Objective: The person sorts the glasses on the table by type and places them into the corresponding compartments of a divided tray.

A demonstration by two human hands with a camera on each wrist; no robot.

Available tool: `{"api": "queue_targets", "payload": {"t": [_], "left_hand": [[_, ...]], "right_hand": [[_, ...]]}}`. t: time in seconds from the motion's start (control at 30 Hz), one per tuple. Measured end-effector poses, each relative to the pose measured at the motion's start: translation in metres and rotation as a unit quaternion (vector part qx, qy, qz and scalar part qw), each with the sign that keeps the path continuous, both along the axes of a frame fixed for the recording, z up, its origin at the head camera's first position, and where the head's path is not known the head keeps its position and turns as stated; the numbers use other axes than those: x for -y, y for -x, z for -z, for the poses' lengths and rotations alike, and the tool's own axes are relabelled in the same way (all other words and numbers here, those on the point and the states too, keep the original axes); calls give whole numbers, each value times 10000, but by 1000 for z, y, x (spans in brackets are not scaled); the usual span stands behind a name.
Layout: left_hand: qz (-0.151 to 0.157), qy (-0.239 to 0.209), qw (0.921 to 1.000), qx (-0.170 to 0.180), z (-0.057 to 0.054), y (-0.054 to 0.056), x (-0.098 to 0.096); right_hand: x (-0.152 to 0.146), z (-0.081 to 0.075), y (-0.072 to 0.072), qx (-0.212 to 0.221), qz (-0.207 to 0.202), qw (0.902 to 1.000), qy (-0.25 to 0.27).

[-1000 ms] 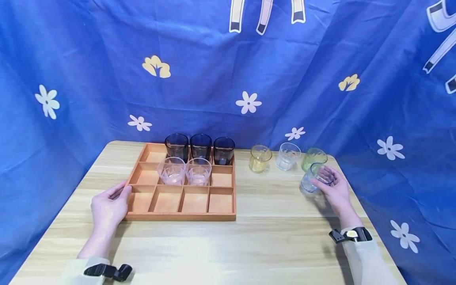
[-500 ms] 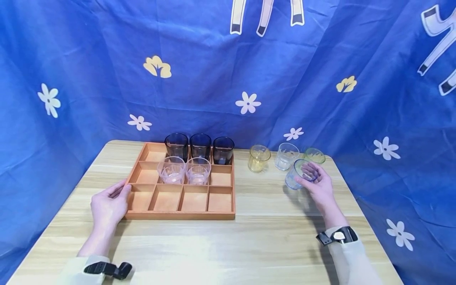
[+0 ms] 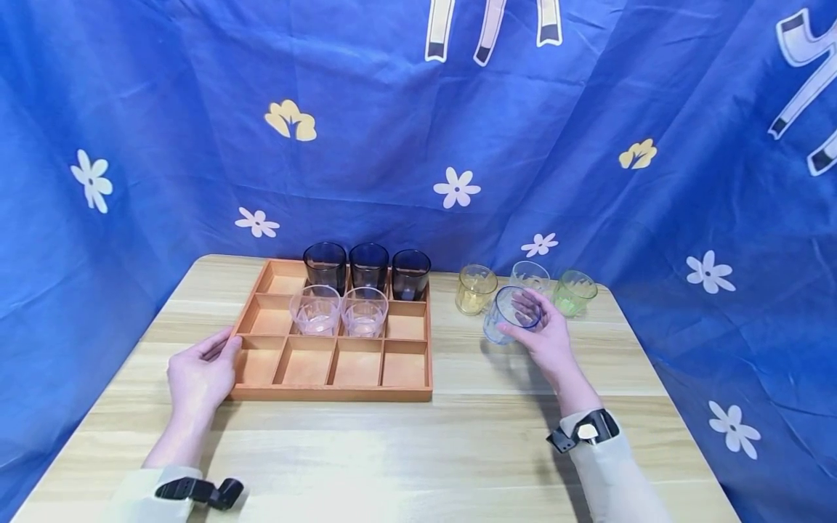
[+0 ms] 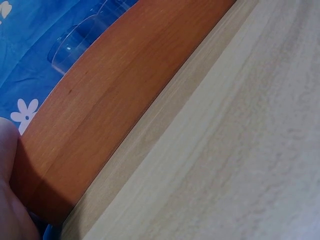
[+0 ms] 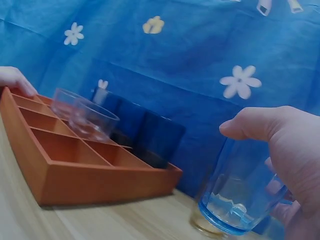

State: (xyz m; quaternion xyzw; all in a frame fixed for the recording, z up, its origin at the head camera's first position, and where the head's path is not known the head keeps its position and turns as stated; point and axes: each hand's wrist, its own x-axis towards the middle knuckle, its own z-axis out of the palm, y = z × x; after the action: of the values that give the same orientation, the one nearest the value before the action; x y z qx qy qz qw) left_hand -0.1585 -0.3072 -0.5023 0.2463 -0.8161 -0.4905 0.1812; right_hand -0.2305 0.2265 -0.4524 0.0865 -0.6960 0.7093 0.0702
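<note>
My right hand (image 3: pixel 551 343) holds a clear blue-tinted glass (image 3: pixel 498 324), thumb on its near side and fingers round the far side. In the right wrist view the glass leans a little, its base (image 5: pixel 225 224) overlapping a yellow glass behind. My left hand (image 3: pixel 201 372) grips the left wall of a wooden compartment tray (image 3: pixel 330 394). Three dark glasses (image 3: pixel 369 267) stand in the tray's back row. Two pale pink glasses (image 3: pixel 317 312) stand in its middle row; the front row holds nothing.
Right of the tray stand a yellow glass (image 3: pixel 475 292), a clear glass (image 3: pixel 531 272) partly hidden by the held one, and a green glass (image 3: pixel 575 295). A blue patterned curtain (image 3: pixel 366 174) hangs along the back and sides of the wooden table (image 3: pixel 366 457).
My right hand has carried the blue glass leftward, from in front of the green glass to in front of the clear one. The left hand and the tray stay put.
</note>
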Motion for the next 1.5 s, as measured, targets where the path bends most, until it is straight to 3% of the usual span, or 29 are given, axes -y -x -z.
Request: {"api": "queue_targets", "payload": {"t": [0.33,0.83,1.2,1.5], "left_hand": [[24,-178,9998,16,5,-1,0],[117,-120,9998,-45,-1,3,-4],[53,-141,9997,-179,2,5,-2],[37,-165,9993,-337,3,3,-1]], "right_hand": [[44,-1,-2,-72,-498,9986,-134],[115,-17,-11,-378,-1373,9892,-336],[159,-24,-19,-209,-1976,9800,-109],[192,-25,-26,-91,-2170,9755,-338]]}}
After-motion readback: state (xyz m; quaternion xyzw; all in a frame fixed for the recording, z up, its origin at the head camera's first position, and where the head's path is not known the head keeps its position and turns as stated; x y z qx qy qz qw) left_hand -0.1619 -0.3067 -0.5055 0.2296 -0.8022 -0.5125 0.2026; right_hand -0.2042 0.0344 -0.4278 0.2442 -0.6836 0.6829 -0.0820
